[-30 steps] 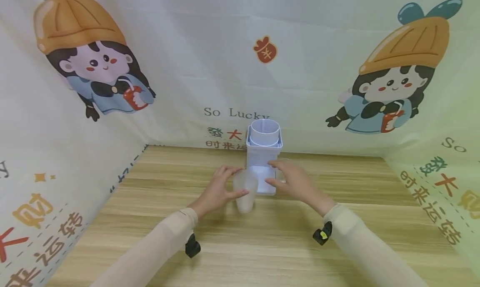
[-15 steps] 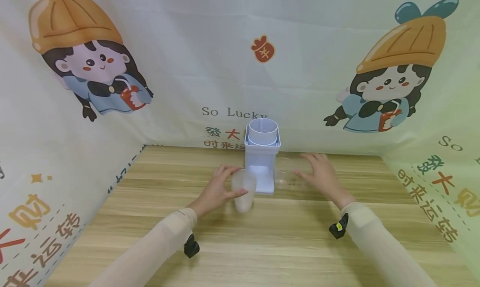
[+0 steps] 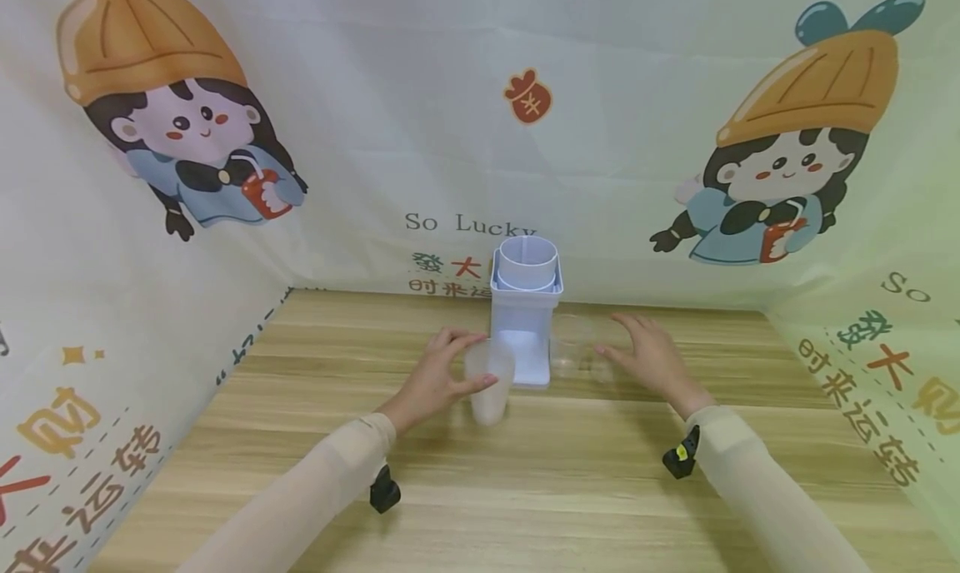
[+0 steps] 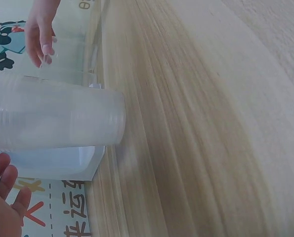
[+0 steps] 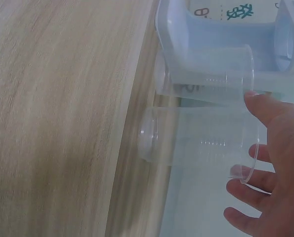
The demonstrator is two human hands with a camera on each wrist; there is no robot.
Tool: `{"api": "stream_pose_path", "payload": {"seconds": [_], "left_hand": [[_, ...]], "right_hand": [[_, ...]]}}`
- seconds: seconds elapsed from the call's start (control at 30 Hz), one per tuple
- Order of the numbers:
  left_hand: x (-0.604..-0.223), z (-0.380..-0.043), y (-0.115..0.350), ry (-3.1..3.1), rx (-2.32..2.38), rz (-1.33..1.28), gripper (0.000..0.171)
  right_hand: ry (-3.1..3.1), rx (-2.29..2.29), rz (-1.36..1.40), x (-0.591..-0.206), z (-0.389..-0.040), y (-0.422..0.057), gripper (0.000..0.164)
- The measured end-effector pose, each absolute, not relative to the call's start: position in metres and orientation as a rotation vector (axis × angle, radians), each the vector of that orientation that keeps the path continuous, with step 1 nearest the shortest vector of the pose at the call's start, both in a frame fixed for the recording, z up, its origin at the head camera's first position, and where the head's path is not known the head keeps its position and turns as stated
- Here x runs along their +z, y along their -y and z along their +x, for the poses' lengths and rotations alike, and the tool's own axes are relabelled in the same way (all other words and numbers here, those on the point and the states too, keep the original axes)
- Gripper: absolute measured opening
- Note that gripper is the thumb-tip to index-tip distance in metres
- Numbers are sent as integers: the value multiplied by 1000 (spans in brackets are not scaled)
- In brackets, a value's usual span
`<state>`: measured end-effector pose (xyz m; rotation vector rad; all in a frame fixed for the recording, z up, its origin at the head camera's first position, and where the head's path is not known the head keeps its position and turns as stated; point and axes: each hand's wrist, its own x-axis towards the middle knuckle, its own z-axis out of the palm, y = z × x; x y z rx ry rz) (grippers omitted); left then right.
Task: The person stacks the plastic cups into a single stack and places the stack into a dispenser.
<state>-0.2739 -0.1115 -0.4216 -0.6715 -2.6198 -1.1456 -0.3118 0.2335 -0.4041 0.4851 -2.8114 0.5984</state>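
Observation:
My left hand (image 3: 438, 381) holds a stack of frosted plastic cups (image 3: 491, 386) upright, thumb and fingers around its upper part. In the left wrist view the stack (image 4: 63, 116) shows ridged rims near the hand. My right hand (image 3: 654, 361) has its thumb and fingers spread around the rim of a clear plastic cup (image 5: 196, 140) standing on the table. Beside it, closer to the holder, stands another clear cup (image 5: 206, 74). Between my hands, farther back, is a pale blue holder (image 3: 521, 315) with a round tube on top.
The wood-grain table (image 3: 525, 490) extends in front of the holder. A printed cloth (image 3: 390, 156) hangs behind the table and along both sides. Each wrist carries a small black camera, one of them the right wrist camera (image 3: 681, 454).
From beside the holder, my right hand has moved right, and a second clear cup now shows there with it. In the last half second it barely moves. My left hand stays around the stack.

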Motion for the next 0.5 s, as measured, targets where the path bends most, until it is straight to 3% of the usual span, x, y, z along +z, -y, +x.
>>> {"api": "stream_pose_path", "payload": {"seconds": [0.5], "left_hand": [[-421,-273,110,2595,-1180,-660,66]], "right_hand": [[2807,560,491,-404,-302,-238,68]]}}
